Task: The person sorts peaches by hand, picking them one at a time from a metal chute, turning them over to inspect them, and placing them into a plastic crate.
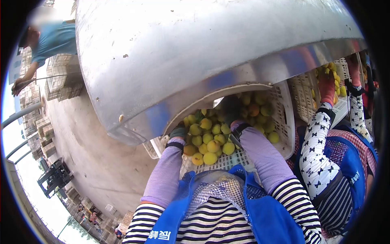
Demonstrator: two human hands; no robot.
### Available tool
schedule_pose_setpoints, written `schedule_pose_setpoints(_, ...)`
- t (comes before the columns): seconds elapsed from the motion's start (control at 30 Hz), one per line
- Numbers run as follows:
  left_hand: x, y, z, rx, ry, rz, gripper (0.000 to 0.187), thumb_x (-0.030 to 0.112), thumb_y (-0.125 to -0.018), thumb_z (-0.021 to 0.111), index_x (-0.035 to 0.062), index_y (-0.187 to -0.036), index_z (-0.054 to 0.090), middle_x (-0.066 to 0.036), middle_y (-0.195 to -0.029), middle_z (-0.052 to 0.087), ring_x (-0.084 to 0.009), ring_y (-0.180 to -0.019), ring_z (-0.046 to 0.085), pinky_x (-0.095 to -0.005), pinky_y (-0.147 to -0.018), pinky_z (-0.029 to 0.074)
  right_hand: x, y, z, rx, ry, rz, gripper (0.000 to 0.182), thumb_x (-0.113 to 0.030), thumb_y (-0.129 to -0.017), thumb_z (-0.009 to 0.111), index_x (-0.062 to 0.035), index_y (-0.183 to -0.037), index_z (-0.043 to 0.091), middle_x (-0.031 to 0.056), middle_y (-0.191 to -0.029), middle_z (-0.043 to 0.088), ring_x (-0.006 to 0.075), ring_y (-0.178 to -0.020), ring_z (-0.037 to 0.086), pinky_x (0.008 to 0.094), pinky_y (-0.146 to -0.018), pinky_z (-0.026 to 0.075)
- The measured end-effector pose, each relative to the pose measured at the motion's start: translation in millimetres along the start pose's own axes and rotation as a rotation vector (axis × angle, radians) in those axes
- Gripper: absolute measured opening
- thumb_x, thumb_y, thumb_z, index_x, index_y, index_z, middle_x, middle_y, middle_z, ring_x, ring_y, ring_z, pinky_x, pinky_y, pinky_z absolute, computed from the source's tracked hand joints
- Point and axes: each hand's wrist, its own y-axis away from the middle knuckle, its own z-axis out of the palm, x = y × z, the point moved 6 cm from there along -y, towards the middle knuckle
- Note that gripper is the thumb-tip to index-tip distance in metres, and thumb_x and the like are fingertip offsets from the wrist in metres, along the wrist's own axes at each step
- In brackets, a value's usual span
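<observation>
From the head camera, a big curved sheet-metal chute [195, 53] fills the upper frame and overhangs a white slatted plastic crate [286, 122] heaped with yellow-green fruit [209, 140], a few of them orange. Both of the person's arms, in lilac sleeve covers, reach into the crate under the metal lip. The left hand [178, 132], gloved, lies at the near left edge of the fruit pile; its fingers are tucked under the chute edge, so its grip cannot be told. The right hand [232, 118] goes deeper among the fruit and is shadowed by the overhang; whether it grasps anything cannot be told either. Just to the right, a co-worker's arm [319, 142] in a bow-print sleeve reaches toward a second crate [302, 95] of fruit. Far left, another person in a blue shirt [57, 38] stands by stacked crates [63, 77].
</observation>
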Motion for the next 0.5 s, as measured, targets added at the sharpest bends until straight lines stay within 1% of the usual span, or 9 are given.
schedule_pose_setpoints(0.1, 3.8, -5.1, -7.5, -0.014, -0.030, 0.022, 0.063, 0.044, -0.083, 0.068, 0.0102, -0.134, 0.051, -0.020, -0.136, 0.049, -0.0382, -0.122, 0.050, -0.0492, -0.096, 0.046, -6.6, 15.6, -6.6, -0.253, 0.032, -0.119, 0.071, -0.023, -0.070, 0.080, -0.0061, -0.133, 0.049, 0.0152, -0.129, 0.055, 0.0342, -0.122, 0.052, 0.0431, -0.102, 0.044)
schedule_pose_setpoints(0.17, 3.5, -6.2, -11.2, -0.004, -0.046, 0.038, 0.064, 0.045, -0.084, 0.067, 0.0101, -0.135, 0.050, -0.020, -0.135, 0.051, -0.0376, -0.120, 0.053, -0.0489, -0.094, 0.048, 2.9, 31.3, 6.6, -0.344, -0.363, -0.177, 0.081, -0.019, -0.068, 0.082, -0.0066, -0.139, 0.044, 0.0135, -0.132, 0.053, 0.0311, -0.125, 0.050, 0.0416, -0.104, 0.044)
schedule_pose_setpoints(0.23, 2.4, -5.1, -14.6, 0.016, -0.063, 0.053, 0.065, 0.046, -0.085, 0.066, 0.0099, -0.136, 0.049, -0.020, -0.133, 0.053, -0.0370, -0.118, 0.055, -0.0486, -0.092, 0.050, 24.0, 51.7, 11.0, -0.355, -1.136, -0.218, 0.089, -0.014, -0.069, 0.082, -0.0070, -0.145, 0.038, 0.0123, -0.134, 0.051, 0.0276, -0.126, 0.049, 0.0401, -0.106, 0.043)
schedule_pose_setpoints(0.27, 3.7, -3.4, -16.4, 0.025, -0.064, 0.067, 0.065, 0.046, -0.085, 0.066, 0.0098, -0.136, 0.049, -0.020, -0.132, 0.054, -0.0367, -0.117, 0.056, -0.0484, -0.092, 0.050, 29.2, 60.6, 14.4, -0.382, -1.213, -0.182, 0.090, -0.016, -0.069, 0.082, -0.0065, -0.146, 0.038, 0.0117, -0.135, 0.051, 0.0267, -0.126, 0.049, 0.0398, -0.106, 0.043)
schedule_pose_setpoints(0.33, 5.4, -0.8, -19.3, 0.043, -0.068, 0.081, 0.066, 0.047, -0.086, 0.065, 0.0097, -0.137, 0.048, -0.019, -0.131, 0.056, -0.0360, -0.115, 0.059, -0.0481, -0.090, 0.052, 15.8, 79.5, -15.0, -0.435, -1.367, -0.119, 0.092, -0.021, -0.069, 0.083, -0.0054, -0.147, 0.036, 0.0106, -0.136, 0.050, 0.0249, -0.127, 0.048, 0.0393, -0.106, 0.042)
schedule_pose_setpoints(0.4, 8.6, 2.9, -15.8, 0.045, -0.063, 0.122, 0.063, 0.041, -0.083, 0.069, 0.0100, -0.134, 0.049, -0.019, -0.128, 0.056, -0.0376, -0.114, 0.057, -0.0483, -0.091, 0.050, -3.5, 98.3, -40.7, -0.480, -1.529, -0.061, 0.094, -0.025, -0.070, 0.083, -0.0043, -0.148, 0.035, 0.0094, -0.137, 0.049, 0.0231, -0.127, 0.046, 0.0388, -0.105, 0.042)
schedule_pose_setpoints(0.43, 10.8, 6.7, -12.8, 0.045, -0.061, 0.145, 0.062, 0.037, -0.081, 0.070, 0.0101, -0.133, 0.049, -0.019, -0.127, 0.055, -0.0384, -0.114, 0.056, -0.0483, -0.092, 0.049, -9.0, 106.0, -41.9, -0.500, -1.610, -0.030, 0.096, -0.028, -0.070, 0.084, -0.0038, -0.148, 0.034, 0.0088, -0.137, 0.048, 0.0221, -0.128, 0.046, 0.0386, -0.105, 0.041)
schedule_pose_setpoints(0.47, 14.6, 10.6, -9.0, 0.045, -0.057, 0.169, 0.061, 0.034, -0.080, 0.072, 0.0103, -0.132, 0.049, -0.019, -0.125, 0.055, -0.0392, -0.113, 0.055, -0.0484, -0.093, 0.049, -9.0, 110.1, -39.4, -0.459, -1.565, -0.029, 0.094, -0.026, -0.070, 0.084, -0.0038, -0.147, 0.035, 0.0093, -0.137, 0.048, 0.0227, -0.127, 0.046, 0.0383, -0.105, 0.042)
schedule_pose_setpoints(0.5, 12.7, 9.9, 1.2, 0.152, -0.050, 0.221, 0.060, 0.031, -0.079, 0.072, 0.0092, -0.130, 0.050, -0.020, -0.124, 0.055, -0.0393, -0.113, 0.055, -0.0481, -0.093, 0.048, -8.0, 112.2, -38.2, -0.419, -1.517, -0.023, 0.092, -0.024, -0.070, 0.084, -0.0037, -0.146, 0.036, 0.0097, -0.137, 0.048, 0.0233, -0.127, 0.047, 0.0380, -0.104, 0.042)
